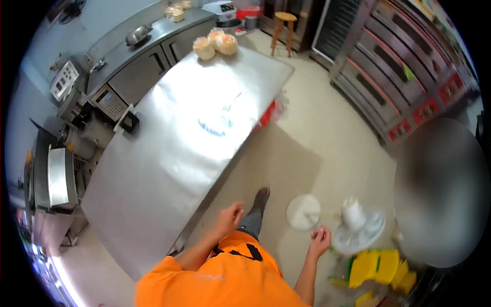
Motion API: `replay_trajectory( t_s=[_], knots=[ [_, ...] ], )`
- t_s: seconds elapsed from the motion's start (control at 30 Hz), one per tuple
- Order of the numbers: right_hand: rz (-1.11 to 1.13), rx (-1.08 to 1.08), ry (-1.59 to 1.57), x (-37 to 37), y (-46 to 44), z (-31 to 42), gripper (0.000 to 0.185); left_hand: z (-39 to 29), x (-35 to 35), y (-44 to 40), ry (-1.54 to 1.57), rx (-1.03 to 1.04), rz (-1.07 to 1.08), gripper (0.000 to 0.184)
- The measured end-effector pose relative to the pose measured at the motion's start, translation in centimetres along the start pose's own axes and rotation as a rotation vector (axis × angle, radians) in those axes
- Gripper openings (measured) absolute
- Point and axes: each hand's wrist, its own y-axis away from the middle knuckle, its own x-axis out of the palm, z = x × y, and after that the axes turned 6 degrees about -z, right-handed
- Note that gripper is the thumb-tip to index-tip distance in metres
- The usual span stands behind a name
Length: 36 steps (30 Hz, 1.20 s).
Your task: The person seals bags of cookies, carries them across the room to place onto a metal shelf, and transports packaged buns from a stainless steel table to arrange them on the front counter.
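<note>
My left hand [229, 218] is near the long edge of the steel table [169, 158], its fingers curled; whether anything is in them is too small to tell. On the right, my right hand [320, 240] hangs over the floor with bent fingers, just below a round white lid-like disc [303, 212] and left of a white container [353, 215] in clear plastic. Toward the table's far end lie a clear item with blue marks [211, 128] in the glare and several wrapped round packages [216, 43]. A dark holder [129, 123] stands at the left edge.
Stacked ovens [388, 66] fill the upper right. A wooden stool [284, 25] stands beyond the table. Yellow packages [374, 267] lie at the lower right, below a large blurred grey round shape [442, 194]. A counter [115, 61] with a metal bowl [138, 35] runs behind the table.
</note>
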Motion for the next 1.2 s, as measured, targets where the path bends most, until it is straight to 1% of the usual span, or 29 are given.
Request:
replay_trajectory(
  t_s=[0.03,0.07,0.1,0.13,0.17,0.23,0.27,0.3,0.37,0.4,0.47,0.5,0.53,0.57,0.6,0.63,0.7,0.73,0.8,0.83,0.87,0.9,0.97,1.03,1.07,1.1,1.13,1.17,1.2],
  knots=[
    [-0.014,0.058,-0.020,1.5,-2.9,0.1,0.015,-0.5,1.3,-4.9,0.003,0.001,-0.043,0.026],
    [-0.025,0.121,-0.034,3.8,-5.6,1.0,0.015,-0.7,2.7,-9.5,-0.027,0.061,-0.015,0.023],
    [0.016,0.115,-0.019,6.3,-8.3,2.5,0.015,-1.1,4.5,-12.4,-0.053,0.097,0.023,0.020],
    [0.016,0.178,-0.045,8.1,-10.4,4.4,0.016,-3.0,6.1,-15.4,-0.049,0.058,-0.001,0.020],
    [0.008,0.241,-0.087,10.2,-12.9,6.2,0.016,-4.7,7.5,-20.3,-0.083,0.137,0.027,0.019],
    [0.044,0.235,-0.019,13.9,-18.3,9.3,0.018,-9.3,9.0,-30.4,-0.120,0.270,0.075,0.017],
    [0.072,0.130,0.050,15.2,-21.3,10.3,0.018,-11.9,10.1,-34.7,-0.107,0.313,0.088,0.017],
    [0.103,0.021,0.116,16.9,-24.8,10.8,0.019,-13.7,11.6,-39.0,-0.117,0.300,0.071,0.017],
    [0.132,-0.028,0.164,19.6,-32.0,10.2,0.019,-15.9,14.9,-47.1,-0.034,0.315,0.111,0.016],
    [0.124,-0.052,0.216,20.9,-35.8,9.6,0.018,-16.2,16.5,-50.9,-0.040,0.312,0.084,0.016],
    [0.134,-0.096,0.266,24.0,-43.6,7.9,0.017,-16.5,20.5,-58.2,-0.103,0.398,-0.004,0.015],
    [0.139,-0.022,0.207,25.8,-47.7,6.6,0.016,-16.2,22.5,-61.3,-0.097,0.393,-0.032,0.015],
    [0.142,0.051,0.157,27.5,-52.4,6.0,0.015,-15.8,24.2,-63.7,0.001,0.296,-0.098,0.016],
    [0.169,0.019,0.160,29.9,-58.3,6.0,0.015,-15.7,25.7,-66.9,0.099,0.207,-0.175,0.016],
    [0.230,-0.031,0.183,32.3,-62.6,6.3,0.015,-16.1,26.2,-69.3,0.071,0.113,-0.227,0.017],
    [0.290,-0.060,0.211,34.3,-65.2,7.8,0.014,-16.4,26.4,-71.7,0.063,0.083,-0.244,0.017],
    [0.357,-0.026,0.217,40.6,-71.2,14.8,0.015,-17.1,24.5,-75.8,0.020,-0.040,-0.462,0.018],
    [0.396,-0.018,0.210,44.0,-74.0,18.7,0.016,-17.2,22.9,-78.1,0.001,-0.052,-0.558,0.018],
    [0.569,-0.194,0.248,50.4,-80.9,22.5,0.019,-16.6,19.0,-82.5,-0.027,-0.104,-0.782,0.018],
    [0.616,-0.213,0.256,54.2,-83.6,24.2,0.019,-15.7,16.7,-84.9,-0.049,-0.137,-0.896,0.018],
    [0.675,-0.296,0.306,57.6,-85.8,25.9,0.019,-14.1,14.5,-87.0,-0.110,-0.162,-0.990,0.017],
    [0.729,-0.380,0.357,60.9,-88.3,26.8,0.019,-12.3,12.4,-89.3,-0.170,-0.188,-1.078,0.016],
    [0.817,-0.423,0.342,67.1,-92.4,26.4,0.019,-8.0,7.7,-93.8,-0.443,-0.091,-1.242,0.017],
    [0.852,-0.394,0.371,73.1,-95.0,28.0,0.018,-6.4,2.1,-97.7,-0.584,-0.218,-1.347,0.023],
    [0.897,-0.366,0.339,75.7,-97.0,26.8,0.017,-5.0,-0.6,-99.5,-0.655,-0.258,-1.455,0.027],
    [0.930,-0.395,0.336,78.7,-98.2,26.2,0.017,-3.5,-3.4,-101.3,-0.726,-0.298,-1.563,0.032],
    [0.964,-0.354,0.383,80.9,-98.7,25.4,0.017,-1.4,-6.6,-103.0,-0.723,-0.323,-1.590,0.032],
    [0.996,-0.315,0.451,82.7,-99.4,25.8,0.017,0.9,-8.8,-104.3,-0.722,-0.523,-1.658,0.038],
    [1.029,-0.344,0.491,85.0,-99.7,27.5,0.017,2.4,-8.4,-104.6,-0.713,-0.750,-1.711,0.044]
  ],
)
